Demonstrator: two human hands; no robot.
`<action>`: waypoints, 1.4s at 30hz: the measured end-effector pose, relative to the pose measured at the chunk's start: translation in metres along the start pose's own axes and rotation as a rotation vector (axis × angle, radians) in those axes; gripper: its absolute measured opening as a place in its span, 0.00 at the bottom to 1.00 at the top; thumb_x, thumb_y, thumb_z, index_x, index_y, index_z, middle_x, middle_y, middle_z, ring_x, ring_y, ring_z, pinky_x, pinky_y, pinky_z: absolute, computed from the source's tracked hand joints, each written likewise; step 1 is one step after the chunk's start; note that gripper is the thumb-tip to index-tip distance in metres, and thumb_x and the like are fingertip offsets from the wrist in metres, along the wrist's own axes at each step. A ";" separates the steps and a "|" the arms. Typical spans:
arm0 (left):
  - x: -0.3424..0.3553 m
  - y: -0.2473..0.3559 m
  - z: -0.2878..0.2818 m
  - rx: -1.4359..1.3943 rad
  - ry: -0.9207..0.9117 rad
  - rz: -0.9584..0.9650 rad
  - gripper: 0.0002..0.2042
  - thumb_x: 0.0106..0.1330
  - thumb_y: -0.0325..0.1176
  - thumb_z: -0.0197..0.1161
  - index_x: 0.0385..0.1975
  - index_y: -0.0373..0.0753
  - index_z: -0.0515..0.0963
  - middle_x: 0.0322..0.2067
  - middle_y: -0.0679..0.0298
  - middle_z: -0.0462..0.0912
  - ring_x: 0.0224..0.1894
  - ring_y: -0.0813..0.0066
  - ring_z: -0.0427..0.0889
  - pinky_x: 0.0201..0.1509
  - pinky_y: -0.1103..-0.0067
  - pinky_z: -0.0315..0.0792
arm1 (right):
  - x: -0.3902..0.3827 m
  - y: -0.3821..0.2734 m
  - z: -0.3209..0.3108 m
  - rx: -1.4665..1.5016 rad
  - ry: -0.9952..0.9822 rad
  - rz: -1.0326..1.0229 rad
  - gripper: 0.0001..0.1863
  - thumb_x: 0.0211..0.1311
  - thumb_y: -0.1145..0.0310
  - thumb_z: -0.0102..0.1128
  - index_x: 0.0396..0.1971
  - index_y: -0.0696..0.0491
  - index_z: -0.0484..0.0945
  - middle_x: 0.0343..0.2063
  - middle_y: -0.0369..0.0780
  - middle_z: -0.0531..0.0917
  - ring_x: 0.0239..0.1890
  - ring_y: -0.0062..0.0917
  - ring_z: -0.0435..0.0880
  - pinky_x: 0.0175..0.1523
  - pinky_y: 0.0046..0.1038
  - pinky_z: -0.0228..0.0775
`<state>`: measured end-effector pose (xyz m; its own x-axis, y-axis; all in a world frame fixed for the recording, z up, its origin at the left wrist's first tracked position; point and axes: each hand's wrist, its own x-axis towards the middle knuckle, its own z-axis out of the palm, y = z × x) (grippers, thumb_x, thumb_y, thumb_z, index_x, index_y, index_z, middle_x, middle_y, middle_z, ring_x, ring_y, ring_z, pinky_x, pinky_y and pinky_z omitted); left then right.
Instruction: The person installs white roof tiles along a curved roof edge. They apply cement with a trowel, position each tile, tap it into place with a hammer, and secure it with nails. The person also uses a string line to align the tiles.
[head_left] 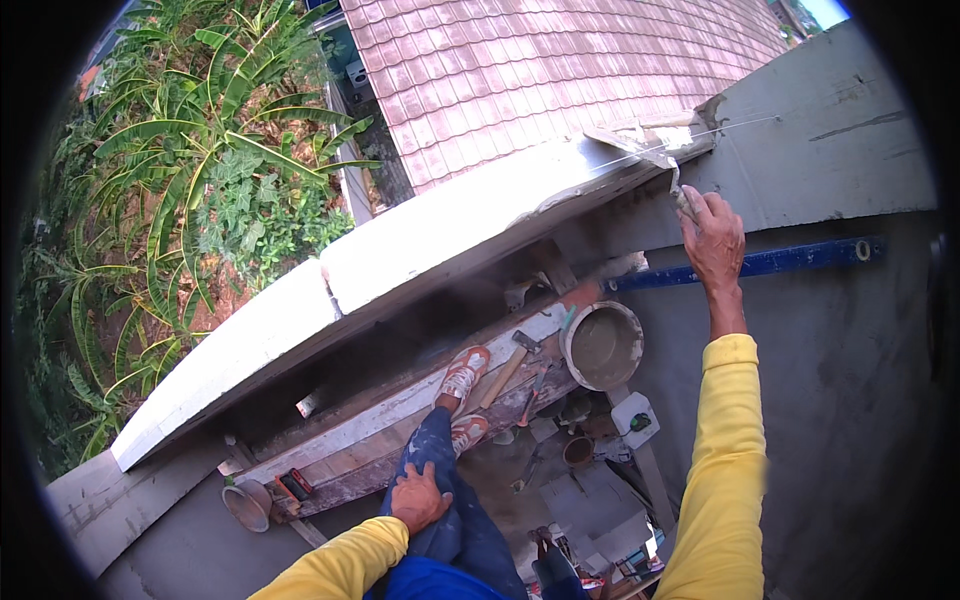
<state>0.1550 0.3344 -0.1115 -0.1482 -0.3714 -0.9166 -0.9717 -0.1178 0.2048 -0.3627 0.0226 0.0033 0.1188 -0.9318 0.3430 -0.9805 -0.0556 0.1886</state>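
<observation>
Basically: closed, narrow grip in the right hand (pixel 713 235), wrapped round the handle of a trowel (pixel 637 151). Held out at full reach, far right, yellow sleeve (pixel 725 430) running back to the near edge.

Key relation: blade to the far left of the grip, handle back toward near right. Long axis on a diagonal, near right to far left, with a crank at the neck. Blade at the right end of the white ledge (pixel 430 235), by its joint with the grey wall (pixel 830 140). Cannot tell from this angle whether touching or just above. Thin string (pixel 745 124) stretched across the same corner.

Right hand nearer by a lot, being already on the trowel. Left hand (pixel 418 497) well apart, near and left: nothing in it, fingers loosely spread on the blue trouser leg (pixel 432 455).

Relative to the grip, then: trowel directly in it, working end just beyond the fingers.

Further out: blue bar (pixel 810 257) along the wall, passing behind the right wrist. Nearer and left of that, bucket (pixel 572 362) with grey mix, at the right end of the planks (pixel 365 435). Left of the bucket, hammer (pixel 505 375) lying lengthwise, close to the shoes (pixel 464 376).
</observation>
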 end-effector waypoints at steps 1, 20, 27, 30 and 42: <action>-0.003 -0.003 0.000 -0.022 0.003 -0.003 0.41 0.67 0.53 0.69 0.75 0.38 0.63 0.67 0.36 0.67 0.65 0.31 0.76 0.68 0.53 0.73 | 0.005 -0.009 -0.002 -0.006 -0.002 -0.038 0.23 0.64 0.66 0.72 0.59 0.44 0.83 0.39 0.36 0.80 0.44 0.33 0.82 0.47 0.39 0.72; -0.008 -0.018 0.022 -0.090 0.011 -0.012 0.43 0.66 0.53 0.71 0.76 0.38 0.62 0.70 0.33 0.64 0.66 0.30 0.74 0.69 0.53 0.73 | -0.013 -0.261 -0.029 0.519 -0.090 -0.234 0.19 0.66 0.68 0.67 0.56 0.53 0.80 0.36 0.39 0.77 0.41 0.33 0.80 0.43 0.36 0.74; -0.006 -0.020 0.038 -0.082 0.040 -0.020 0.44 0.65 0.54 0.72 0.76 0.41 0.61 0.71 0.33 0.63 0.66 0.29 0.74 0.69 0.52 0.73 | -0.082 -0.300 0.008 1.519 -0.153 0.737 0.21 0.84 0.55 0.52 0.57 0.59 0.77 0.23 0.36 0.78 0.23 0.18 0.76 0.30 0.26 0.72; -0.005 -0.018 0.042 -0.070 0.049 0.014 0.43 0.65 0.54 0.72 0.76 0.41 0.61 0.69 0.33 0.65 0.65 0.28 0.75 0.68 0.51 0.73 | -0.110 -0.271 0.028 1.438 -0.241 0.810 0.22 0.84 0.52 0.52 0.52 0.58 0.78 0.22 0.35 0.77 0.21 0.15 0.75 0.26 0.25 0.68; -0.012 -0.016 0.046 0.013 0.014 -0.001 0.44 0.66 0.54 0.72 0.77 0.40 0.60 0.70 0.33 0.64 0.65 0.29 0.75 0.68 0.51 0.74 | -0.103 -0.277 0.053 0.801 -0.050 0.887 0.23 0.71 0.59 0.68 0.53 0.61 0.74 0.43 0.56 0.85 0.47 0.55 0.86 0.50 0.50 0.76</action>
<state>0.1635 0.3826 -0.1197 -0.1447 -0.3846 -0.9117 -0.9741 -0.1064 0.1995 -0.1117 0.1148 -0.1325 -0.6374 -0.7702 0.0243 -0.5384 0.4227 -0.7290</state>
